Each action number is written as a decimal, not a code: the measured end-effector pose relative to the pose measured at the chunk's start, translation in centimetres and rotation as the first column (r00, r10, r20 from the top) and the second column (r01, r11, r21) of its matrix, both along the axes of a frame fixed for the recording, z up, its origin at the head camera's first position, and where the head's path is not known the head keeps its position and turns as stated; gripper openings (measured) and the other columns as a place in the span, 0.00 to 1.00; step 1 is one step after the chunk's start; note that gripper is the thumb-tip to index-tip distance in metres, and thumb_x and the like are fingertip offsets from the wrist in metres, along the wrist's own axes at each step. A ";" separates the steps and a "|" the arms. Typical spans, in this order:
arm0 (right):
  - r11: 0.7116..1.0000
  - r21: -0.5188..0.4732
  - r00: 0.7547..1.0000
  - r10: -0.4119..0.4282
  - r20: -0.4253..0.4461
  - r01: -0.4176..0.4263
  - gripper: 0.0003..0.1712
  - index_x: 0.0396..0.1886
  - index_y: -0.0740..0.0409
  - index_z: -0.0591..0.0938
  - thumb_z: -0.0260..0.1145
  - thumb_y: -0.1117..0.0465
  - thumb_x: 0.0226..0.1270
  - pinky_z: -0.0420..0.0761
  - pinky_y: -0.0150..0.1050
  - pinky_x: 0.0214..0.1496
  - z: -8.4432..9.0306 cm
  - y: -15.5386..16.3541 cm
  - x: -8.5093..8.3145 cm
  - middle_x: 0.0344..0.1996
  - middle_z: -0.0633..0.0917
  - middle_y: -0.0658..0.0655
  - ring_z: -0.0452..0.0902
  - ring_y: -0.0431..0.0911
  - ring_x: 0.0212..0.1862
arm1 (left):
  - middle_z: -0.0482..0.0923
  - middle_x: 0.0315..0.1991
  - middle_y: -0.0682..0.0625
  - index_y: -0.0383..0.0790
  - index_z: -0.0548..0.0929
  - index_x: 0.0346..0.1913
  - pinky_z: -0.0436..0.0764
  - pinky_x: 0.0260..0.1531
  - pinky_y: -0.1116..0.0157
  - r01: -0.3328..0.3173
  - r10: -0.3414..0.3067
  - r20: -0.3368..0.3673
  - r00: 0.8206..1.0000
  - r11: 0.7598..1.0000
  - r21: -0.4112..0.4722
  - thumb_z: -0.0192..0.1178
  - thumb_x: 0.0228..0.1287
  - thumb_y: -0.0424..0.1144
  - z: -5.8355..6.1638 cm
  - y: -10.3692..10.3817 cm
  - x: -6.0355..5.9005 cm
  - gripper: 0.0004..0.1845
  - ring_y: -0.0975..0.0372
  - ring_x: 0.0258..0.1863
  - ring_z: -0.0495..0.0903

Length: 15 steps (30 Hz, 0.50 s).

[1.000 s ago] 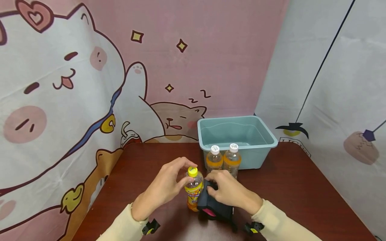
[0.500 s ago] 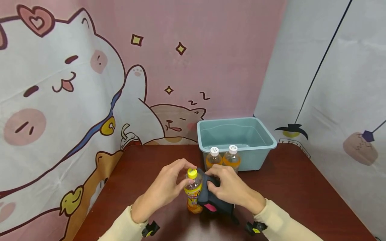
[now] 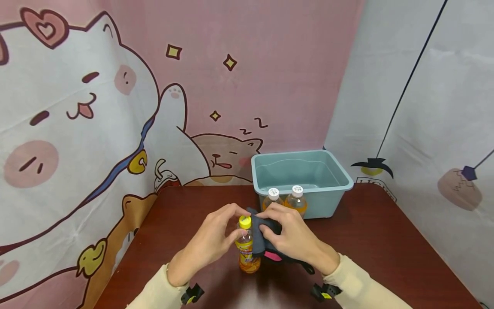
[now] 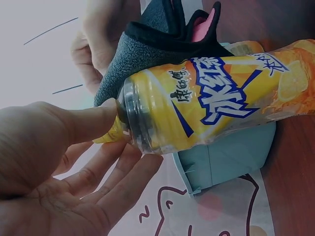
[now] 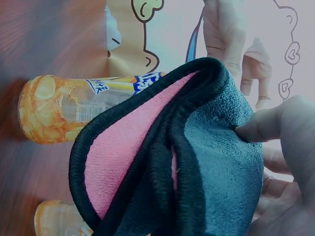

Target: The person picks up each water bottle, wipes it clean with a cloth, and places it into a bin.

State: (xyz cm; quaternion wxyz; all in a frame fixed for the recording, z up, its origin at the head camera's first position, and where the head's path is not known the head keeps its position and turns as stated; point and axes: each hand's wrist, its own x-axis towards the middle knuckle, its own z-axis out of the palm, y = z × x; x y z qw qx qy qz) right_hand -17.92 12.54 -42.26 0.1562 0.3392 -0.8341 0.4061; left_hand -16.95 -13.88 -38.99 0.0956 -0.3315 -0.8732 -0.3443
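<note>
Head view: left fingers pinch the yellow cap of an upright clear-plastic, yellow-labelled bottle; right fingers grip a folded dark-grey, pink-lined cloth against it.
Held only at its top, below the left fingers, the bottle could tip if the cloth pushes hard low down; two white-capped clear-plastic bottles beyond the right fingers could be knocked.
</note>
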 end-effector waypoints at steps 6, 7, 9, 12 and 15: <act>0.998 0.061 1.000 0.001 -0.011 0.000 0.17 0.64 0.54 0.94 0.81 0.63 0.80 0.88 0.30 0.41 0.2 0.2 0.2 0.49 0.90 0.45 0.84 0.35 0.43 | 0.91 0.59 0.51 0.44 0.85 0.63 0.96 0.59 0.54 0.002 -0.002 -0.005 1.000 1.000 0.001 0.83 0.70 0.30 -0.1 0.0 0.0 0.24 0.60 0.54 0.91; 0.998 0.070 1.000 0.000 -0.014 0.001 0.17 0.64 0.54 0.94 0.81 0.62 0.80 0.88 0.30 0.42 0.2 0.2 0.2 0.50 0.90 0.46 0.85 0.36 0.45 | 0.91 0.59 0.51 0.45 0.86 0.63 0.96 0.59 0.54 0.000 0.000 -0.007 1.000 1.000 -0.001 0.83 0.70 0.30 -0.1 0.0 0.0 0.24 0.60 0.54 0.91; 0.997 0.077 1.000 0.000 -0.015 0.001 0.18 0.65 0.55 0.94 0.82 0.61 0.79 0.89 0.30 0.44 0.2 0.3 0.2 0.51 0.90 0.46 0.86 0.37 0.46 | 0.91 0.59 0.51 0.45 0.86 0.64 0.96 0.59 0.56 -0.005 0.005 -0.011 1.000 1.000 -0.003 0.83 0.70 0.30 0.0 0.0 0.0 0.24 0.61 0.54 0.91; 0.997 0.074 1.000 -0.002 -0.006 0.002 0.20 0.64 0.55 0.95 0.83 0.59 0.76 0.90 0.31 0.44 0.1 0.2 0.2 0.51 0.90 0.47 0.87 0.37 0.46 | 0.91 0.59 0.51 0.45 0.86 0.64 0.96 0.58 0.59 -0.013 0.013 -0.013 1.000 1.000 -0.006 0.83 0.69 0.30 0.0 0.1 0.0 0.25 0.62 0.53 0.91; 0.998 0.070 1.000 -0.011 0.003 0.011 0.20 0.63 0.55 0.95 0.84 0.58 0.75 0.89 0.30 0.43 0.0 0.2 0.3 0.49 0.90 0.47 0.85 0.37 0.44 | 0.91 0.59 0.52 0.45 0.86 0.64 0.95 0.59 0.59 -0.016 0.016 -0.011 1.000 1.000 -0.007 0.83 0.70 0.30 -0.1 0.1 0.1 0.24 0.62 0.54 0.91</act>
